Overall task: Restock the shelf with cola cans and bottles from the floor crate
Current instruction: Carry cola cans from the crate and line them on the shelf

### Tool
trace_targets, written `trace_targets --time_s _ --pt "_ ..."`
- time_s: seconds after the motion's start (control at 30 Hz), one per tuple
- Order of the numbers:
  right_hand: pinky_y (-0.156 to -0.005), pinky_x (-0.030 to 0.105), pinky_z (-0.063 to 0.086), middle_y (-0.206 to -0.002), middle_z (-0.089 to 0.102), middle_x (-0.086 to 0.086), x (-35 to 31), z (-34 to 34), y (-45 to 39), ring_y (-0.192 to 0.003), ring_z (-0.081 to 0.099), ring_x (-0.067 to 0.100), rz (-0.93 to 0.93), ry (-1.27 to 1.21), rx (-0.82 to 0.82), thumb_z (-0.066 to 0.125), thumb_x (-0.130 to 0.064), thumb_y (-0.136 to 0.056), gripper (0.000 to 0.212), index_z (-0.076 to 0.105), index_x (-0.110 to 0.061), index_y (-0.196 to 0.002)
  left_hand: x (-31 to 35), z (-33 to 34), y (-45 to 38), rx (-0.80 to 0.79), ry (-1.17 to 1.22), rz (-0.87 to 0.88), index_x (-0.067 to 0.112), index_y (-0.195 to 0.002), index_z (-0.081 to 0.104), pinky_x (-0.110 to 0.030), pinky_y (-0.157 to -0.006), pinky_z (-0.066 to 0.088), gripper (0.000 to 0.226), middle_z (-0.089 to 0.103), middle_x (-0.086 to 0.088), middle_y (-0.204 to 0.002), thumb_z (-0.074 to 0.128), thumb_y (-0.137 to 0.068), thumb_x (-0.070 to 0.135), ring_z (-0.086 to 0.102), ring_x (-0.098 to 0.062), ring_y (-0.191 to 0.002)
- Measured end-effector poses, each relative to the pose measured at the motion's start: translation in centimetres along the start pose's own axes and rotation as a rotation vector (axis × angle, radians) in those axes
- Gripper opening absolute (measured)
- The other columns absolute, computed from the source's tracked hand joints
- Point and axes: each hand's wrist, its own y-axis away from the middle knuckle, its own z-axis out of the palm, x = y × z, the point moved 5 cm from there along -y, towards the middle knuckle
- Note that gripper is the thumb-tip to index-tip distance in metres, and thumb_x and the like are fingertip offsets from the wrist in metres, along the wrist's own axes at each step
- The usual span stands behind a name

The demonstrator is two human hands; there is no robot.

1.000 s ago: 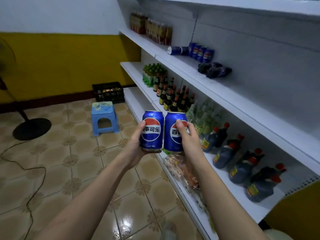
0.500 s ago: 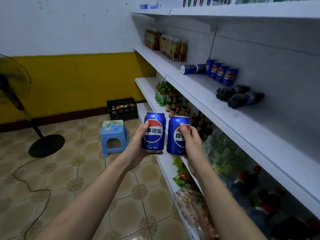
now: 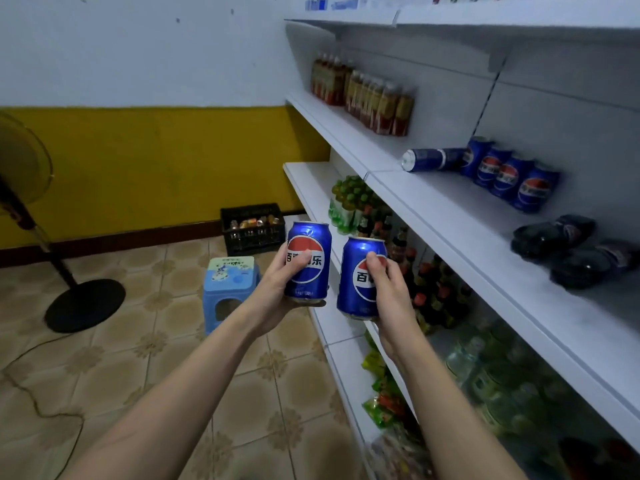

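My left hand [image 3: 277, 289] grips a blue cola can [image 3: 313, 244] upright, thumb across its logo. My right hand [image 3: 389, 289] grips a second blue cola can [image 3: 356, 271], tilted slightly, a small gap between the two cans. Both are held in front of the white shelf unit. On the middle shelf [image 3: 450, 216] stand several blue cola cans [image 3: 509, 174], with one can lying on its side [image 3: 433, 160]. Two dark cola bottles [image 3: 568, 251] lie flat to their right. The black floor crate [image 3: 254, 230] sits against the yellow wall, with drinks inside.
A blue plastic stool [image 3: 230, 282] stands on the tiled floor near the crate. A standing fan [image 3: 41, 237] with its cable is at the left. Red-labelled bottles [image 3: 367, 95] fill the upper shelf; green and dark bottles [image 3: 398, 237] and snack packs [image 3: 384, 400] fill the lower shelves.
The view has risen and moved closer to the shelf. The two cans have drawn slightly apart, the right one now lower and tilted. Both hands keep their grip.
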Motion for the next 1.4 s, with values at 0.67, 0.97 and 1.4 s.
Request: trace_targets --time_s 0.67,0.97,1.4 --pt "-0.077 0.048 0.061 -0.108 0.073 0.012 -5.9 -2.2 -21.5 -0.095 0.073 0.03 -0.09 -0.097 0.378 0.076 -0.038 -0.085 0.04 0.06 -0.02 -0.116 4.1 4.1 -29.8 -0.392 -0.083 -0.124 0.014 -0.138 0.048 -0.049 -0.085 0.057 0.083 0.063 -0.023 -0.127 0.078 -0.068 0.05 0.066 -0.031 -0.1" --pt "-0.084 0.027 0.053 -0.119 0.067 -0.007 -11.3 -11.5 -31.0 -0.102 0.067 0.007 -0.232 0.082 0.547 0.084 -0.029 -0.077 0.063 0.051 -0.031 -0.131 7.1 13.6 -43.5 -0.482 -0.292 0.021 0.014 -0.126 0.058 -0.034 -0.082 0.058 0.066 0.071 -0.01 -0.119 0.083 -0.068 0.033 0.069 -0.021 -0.103" --pt "-0.065 0.01 0.046 -0.099 0.068 -0.017 -14.7 -19.8 -35.7 -0.089 0.066 -0.007 -0.143 0.48 0.664 0.087 -0.019 -0.073 0.048 0.059 -0.027 -0.111 9.8 23.5 -53.4 -0.781 -0.924 0.32 0.027 -0.122 0.052 -0.036 -0.089 0.059 0.067 0.068 0.006 -0.112 0.091 -0.068 0.02 0.067 -0.01 -0.1"
